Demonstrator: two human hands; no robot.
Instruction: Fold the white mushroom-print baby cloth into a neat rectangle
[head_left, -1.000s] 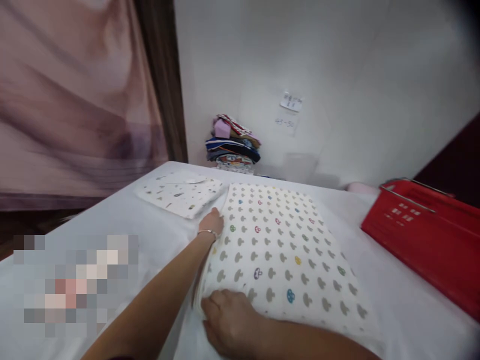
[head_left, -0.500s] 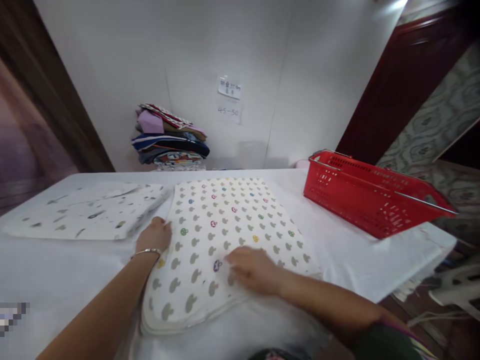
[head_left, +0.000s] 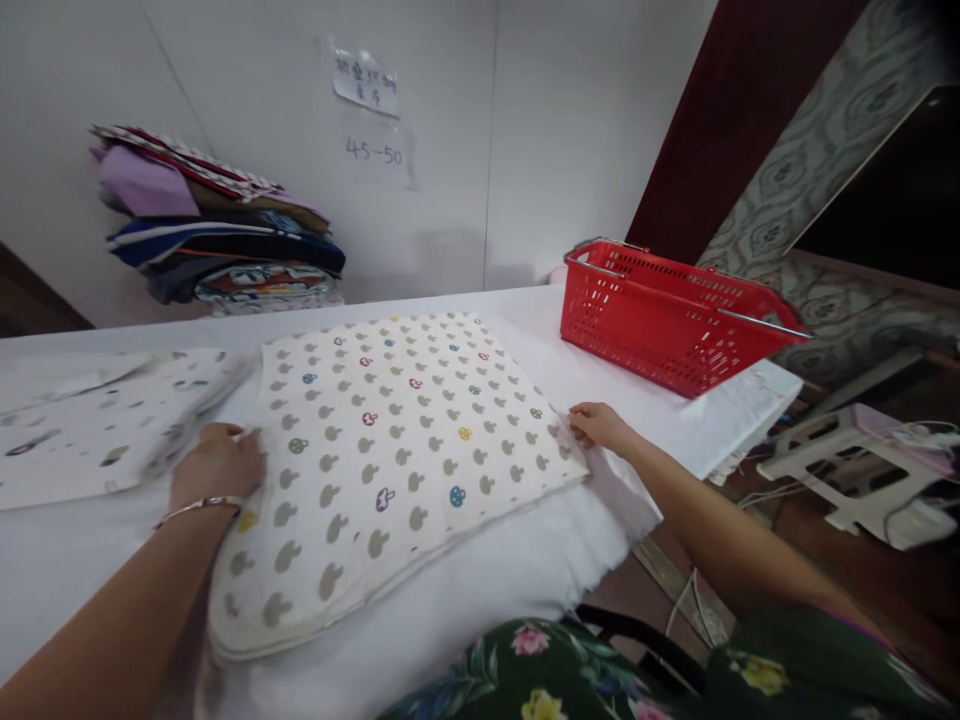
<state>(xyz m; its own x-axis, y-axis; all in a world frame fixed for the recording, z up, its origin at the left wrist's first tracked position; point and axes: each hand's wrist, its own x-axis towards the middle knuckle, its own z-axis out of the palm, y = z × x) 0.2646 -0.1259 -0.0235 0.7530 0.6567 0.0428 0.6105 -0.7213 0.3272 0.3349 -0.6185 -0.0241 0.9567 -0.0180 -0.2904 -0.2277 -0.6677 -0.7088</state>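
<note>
A folded white cloth with a mushroom print (head_left: 382,440) lies flat on the white table (head_left: 480,590). My left hand (head_left: 217,468), with a thin bracelet at the wrist, rests on the cloth's left edge, its fingers curled at the fold. My right hand (head_left: 596,424) is at the cloth's right edge, fingers pinched on the corner there. A second folded white cloth with a sparse print (head_left: 90,420) lies to the left, touching nothing but the table.
A red plastic basket (head_left: 667,315) stands at the table's far right corner. A stack of folded coloured fabrics (head_left: 217,235) sits against the white wall, under paper notes (head_left: 365,80). A white stool (head_left: 847,465) stands on the floor to the right.
My right hand slid from the cloth's near middle out to its right edge. My left hand stayed at the left edge. The camera turned right.
</note>
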